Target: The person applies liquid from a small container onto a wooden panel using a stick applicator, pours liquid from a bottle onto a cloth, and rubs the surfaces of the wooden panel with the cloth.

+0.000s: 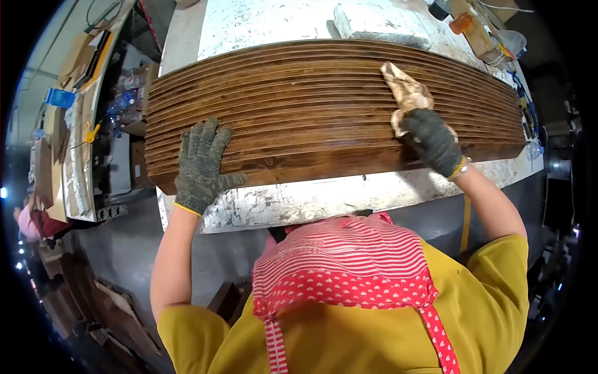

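A long brown wooden panel with grooves [305, 112] lies across the worktable in front of me. Wearing a dark grey knitted glove, my left hand [204, 163] rests flat on the panel's near left part, fingers spread. My right hand [433, 142], gloved the same way, is closed around a crumpled, brown-stained cloth [408, 90]. That cloth touches the grooved face right of the middle, its loose end pointing away from me. Part of the cloth is hidden under the right hand.
The white worktable [261, 209] is smeared with dark stains. Beyond the panel sits a white wrapped block [380, 28]. An orange cup [461, 23] and a wooden box stand at the far right. Shelving with plastic bottles [124, 103] is at the left.
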Demonstrator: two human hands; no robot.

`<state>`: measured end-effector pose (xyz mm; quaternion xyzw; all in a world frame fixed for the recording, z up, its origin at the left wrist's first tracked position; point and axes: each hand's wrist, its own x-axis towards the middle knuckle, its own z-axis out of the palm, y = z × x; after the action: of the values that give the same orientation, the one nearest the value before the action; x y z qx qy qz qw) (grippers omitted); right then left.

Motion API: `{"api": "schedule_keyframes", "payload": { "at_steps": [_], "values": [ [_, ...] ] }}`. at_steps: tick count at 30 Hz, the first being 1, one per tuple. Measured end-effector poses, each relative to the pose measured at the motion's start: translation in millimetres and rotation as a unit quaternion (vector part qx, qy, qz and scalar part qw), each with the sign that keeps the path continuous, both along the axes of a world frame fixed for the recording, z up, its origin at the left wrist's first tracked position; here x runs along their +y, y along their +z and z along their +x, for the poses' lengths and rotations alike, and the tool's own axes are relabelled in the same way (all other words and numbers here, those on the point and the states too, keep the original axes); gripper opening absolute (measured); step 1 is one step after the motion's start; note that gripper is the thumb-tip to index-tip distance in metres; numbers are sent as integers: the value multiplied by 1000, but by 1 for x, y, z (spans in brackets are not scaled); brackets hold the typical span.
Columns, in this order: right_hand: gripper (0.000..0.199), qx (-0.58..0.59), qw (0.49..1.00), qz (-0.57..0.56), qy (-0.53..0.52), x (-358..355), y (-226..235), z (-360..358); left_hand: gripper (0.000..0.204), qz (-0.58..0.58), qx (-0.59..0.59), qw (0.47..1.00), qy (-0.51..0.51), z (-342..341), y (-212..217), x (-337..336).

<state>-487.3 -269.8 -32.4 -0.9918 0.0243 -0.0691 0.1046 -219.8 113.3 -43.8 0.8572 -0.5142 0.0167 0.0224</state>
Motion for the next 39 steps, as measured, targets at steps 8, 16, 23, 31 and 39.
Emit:
{"api": "schedule_keyframes", "payload": {
  "at_steps": [8, 16, 23, 31, 39],
  "values": [
    [23, -119, 967, 19, 225, 146, -5, 147, 93, -60, 18, 998, -21, 9, -15, 11],
    [22, -45, 986, -91, 131, 94, 0, 97, 93, -66, -3, 998, -13, 11, -20, 8],
    [20, -139, 962, -142, 189, 163, -7, 167, 98, -9, 8, 998, -62, 18, -8, 16],
    [25, 11, 996, 81, 29, 27, 19, 26, 101, 17, 45, 999, -10, 51, 0, 54],
    [12, -70, 981, -83, 164, 159, -13, 137, 100, -5, 21, 999, -24, 52, -9, 55]
  ]
}}
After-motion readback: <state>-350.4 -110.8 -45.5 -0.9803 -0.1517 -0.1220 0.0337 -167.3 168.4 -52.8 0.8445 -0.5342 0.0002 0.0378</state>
